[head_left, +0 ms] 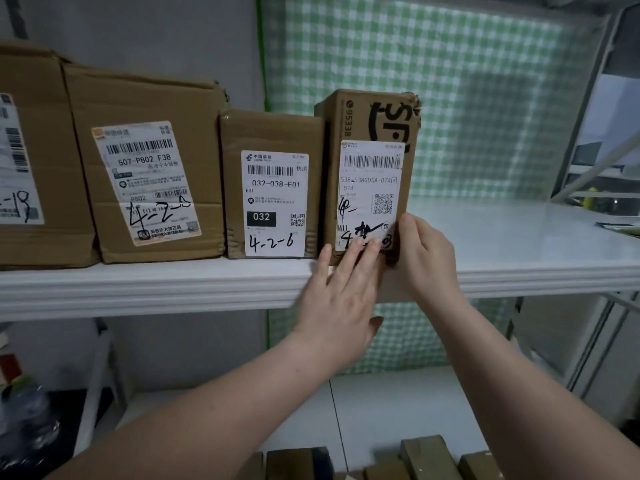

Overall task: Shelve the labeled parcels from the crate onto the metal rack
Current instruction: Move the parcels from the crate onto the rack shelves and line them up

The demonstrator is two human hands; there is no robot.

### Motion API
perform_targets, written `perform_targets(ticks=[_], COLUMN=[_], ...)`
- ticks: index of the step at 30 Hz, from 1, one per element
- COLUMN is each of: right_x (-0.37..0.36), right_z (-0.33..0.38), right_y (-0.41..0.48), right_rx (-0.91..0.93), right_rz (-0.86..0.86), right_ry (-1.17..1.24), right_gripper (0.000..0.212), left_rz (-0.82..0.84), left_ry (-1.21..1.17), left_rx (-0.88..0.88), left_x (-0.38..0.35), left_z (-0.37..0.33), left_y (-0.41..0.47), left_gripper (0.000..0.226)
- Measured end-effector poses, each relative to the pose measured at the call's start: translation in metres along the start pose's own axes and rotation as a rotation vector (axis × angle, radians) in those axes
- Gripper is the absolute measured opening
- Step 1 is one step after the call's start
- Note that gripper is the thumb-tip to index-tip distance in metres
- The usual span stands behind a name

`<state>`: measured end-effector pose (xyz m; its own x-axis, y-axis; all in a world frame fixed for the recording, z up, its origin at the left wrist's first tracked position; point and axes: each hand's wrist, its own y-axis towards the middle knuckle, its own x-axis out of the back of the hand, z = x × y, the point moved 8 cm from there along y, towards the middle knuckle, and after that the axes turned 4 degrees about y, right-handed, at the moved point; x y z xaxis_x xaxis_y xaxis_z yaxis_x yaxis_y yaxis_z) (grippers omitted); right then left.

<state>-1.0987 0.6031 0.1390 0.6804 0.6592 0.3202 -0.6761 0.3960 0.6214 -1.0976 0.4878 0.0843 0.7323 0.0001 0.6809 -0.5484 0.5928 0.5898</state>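
Note:
A tall brown parcel (372, 133) with a white shipping label stands upright on the white rack shelf (173, 282), right of a smaller parcel marked 4-2-6 (273, 195). My left hand (341, 296) lies flat with straight fingers against the lower front of the tall parcel. My right hand (427, 254) grips that parcel's lower right edge, thumb on the front. Two bigger labeled boxes, one marked 4-2 (149, 174) and one at the frame's left edge (34, 168), stand in the same row.
The shelf continues bare to the right (502, 244). Green checked cloth (450, 98) hangs behind the rack. A lower white shelf (398, 410) sits beneath. Several brown parcels (426, 455) show at the bottom edge. A rack upright (588, 133) rises at the right.

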Motion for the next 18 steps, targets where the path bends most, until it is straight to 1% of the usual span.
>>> perform_targets(ticks=[2, 4, 6, 8, 10, 12, 14, 15, 17, 18], right_x=[0.001, 0.0, -0.001, -0.002, -0.003, -0.003, -0.003, -0.003, -0.003, -0.003], right_z=[-0.002, -0.003, -0.004, -0.006, -0.006, -0.004, -0.002, -0.001, -0.001, -0.001], right_y=[0.004, 0.008, 0.011, 0.014, 0.017, 0.017, 0.016, 0.016, 0.015, 0.015], right_rx=[-0.011, -0.004, 0.001, -0.007, -0.006, 0.005, 0.009, 0.009, 0.008, 0.003], right_rz=[0.015, 0.039, 0.058, 0.078, 0.1, 0.121, 0.14, 0.149, 0.165, 0.171], right_ry=[0.012, 0.019, 0.022, 0.04, 0.053, 0.053, 0.057, 0.06, 0.07, 0.075], right_gripper=[0.046, 0.05, 0.053, 0.054, 0.055, 0.054, 0.053, 0.052, 0.051, 0.051], left_rz=[-0.008, 0.012, -0.02, 0.022, 0.084, 0.112, 0.141, 0.121, 0.116, 0.141], left_ry=[-0.027, -0.059, -0.08, -0.08, -0.061, -0.062, -0.066, -0.061, -0.051, -0.047], left_rx=[-0.007, 0.023, 0.053, 0.067, 0.069, 0.069, 0.107, 0.127, 0.098, 0.09], left_x=[0.002, 0.001, 0.004, 0.001, 0.0, -0.002, 0.001, 0.005, 0.003, 0.0], left_z=[-0.005, -0.005, -0.002, -0.001, -0.002, -0.002, 0.001, 0.002, -0.001, -0.002], left_y=[0.003, 0.005, 0.007, 0.008, 0.009, 0.009, 0.009, 0.01, 0.01, 0.009], left_gripper=[0.088, 0.086, 0.086, 0.085, 0.085, 0.086, 0.089, 0.088, 0.087, 0.085])
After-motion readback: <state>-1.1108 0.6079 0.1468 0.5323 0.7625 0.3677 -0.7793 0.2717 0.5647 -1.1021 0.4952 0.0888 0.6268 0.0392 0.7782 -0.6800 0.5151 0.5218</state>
